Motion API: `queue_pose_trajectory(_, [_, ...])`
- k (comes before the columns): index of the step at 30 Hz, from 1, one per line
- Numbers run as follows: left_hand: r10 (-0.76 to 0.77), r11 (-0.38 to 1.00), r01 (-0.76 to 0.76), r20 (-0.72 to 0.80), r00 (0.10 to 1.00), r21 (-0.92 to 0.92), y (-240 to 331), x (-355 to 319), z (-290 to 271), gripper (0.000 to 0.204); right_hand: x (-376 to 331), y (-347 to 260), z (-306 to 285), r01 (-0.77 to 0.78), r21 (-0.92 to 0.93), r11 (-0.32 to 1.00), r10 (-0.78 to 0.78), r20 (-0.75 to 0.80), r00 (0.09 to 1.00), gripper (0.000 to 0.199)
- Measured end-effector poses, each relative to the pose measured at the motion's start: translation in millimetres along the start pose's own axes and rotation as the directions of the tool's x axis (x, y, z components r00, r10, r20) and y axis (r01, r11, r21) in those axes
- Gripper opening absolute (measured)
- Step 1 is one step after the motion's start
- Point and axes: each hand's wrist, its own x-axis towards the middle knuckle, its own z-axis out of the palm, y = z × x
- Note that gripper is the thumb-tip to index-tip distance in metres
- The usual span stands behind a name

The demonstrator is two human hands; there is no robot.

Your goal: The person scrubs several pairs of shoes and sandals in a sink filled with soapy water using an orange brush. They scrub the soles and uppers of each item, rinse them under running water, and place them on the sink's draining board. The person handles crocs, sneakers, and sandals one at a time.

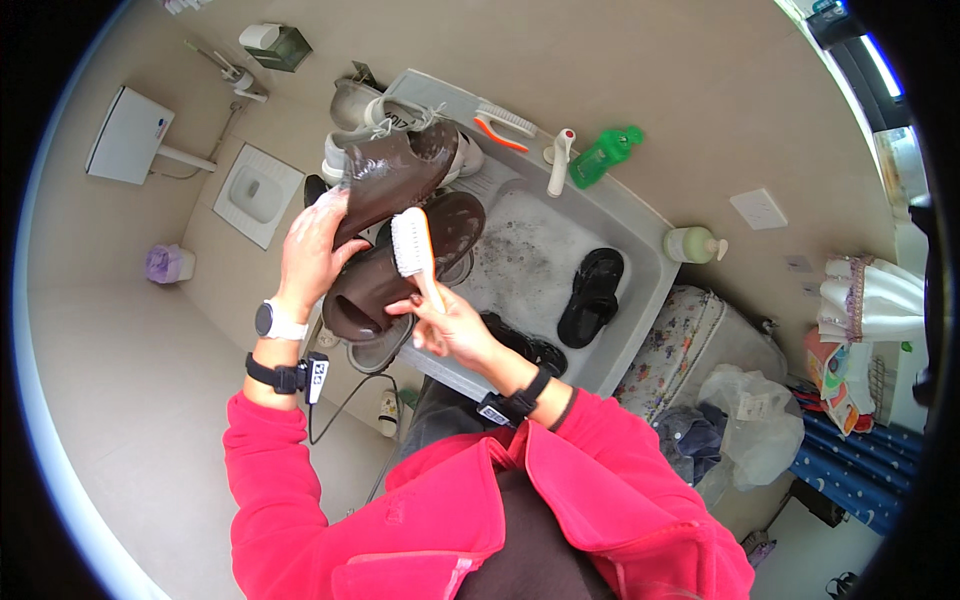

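Wet and shiny, a brown slipper (392,170) is tilted up over the sink's left side. My left hand (318,250) is closed on its near end, the thumb reaching toward a second brown slipper (370,283) just below. My right hand (450,325) grips the handle of a scrubbing brush (412,245) with white bristles and an orange edge. The bristles face up, in front of the lower slipper. Whether the brush touches that slipper I cannot tell. Black slippers (590,298) lie in the soapy water of the grey sink (640,345), one partly hidden by my right forearm.
White sneakers (385,112) stand behind the brown slippers. A second brush (505,125), a white faucet (561,165) and a green bottle (605,157) line the sink's back edge. A pump bottle (692,245) sits at the right corner. A squat toilet (258,195) lies left.
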Motion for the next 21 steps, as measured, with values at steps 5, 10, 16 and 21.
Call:
queue_pose_trajectory(5, [0.018,0.987,0.029,0.284,0.959,-0.159,-42,-11,19,0.044,11,12,-10,-0.113,-0.076,0.991,0.11,-0.042,0.993,0.056])
queue_pose_trajectory(10, [-0.027,0.994,0.049,0.206,0.978,-0.103,-39,-17,23,0.039,-8,3,-40,-0.027,-0.137,0.99,0.014,-0.091,0.996,0.052])
queue_pose_trajectory(16, [-0.086,0.975,0.121,0.188,0.978,-0.184,-7,-2,5,0.039,-58,-2,-97,0.043,-0.138,0.989,-0.083,-0.3,0.95,0.038])
queue_pose_trajectory(21, [-0.071,0.993,0.06,-0.105,0.992,-0.103,54,4,-3,0.034,-134,19,-181,-0.136,-0.222,0.965,-0.117,-0.837,0.535,0.035])
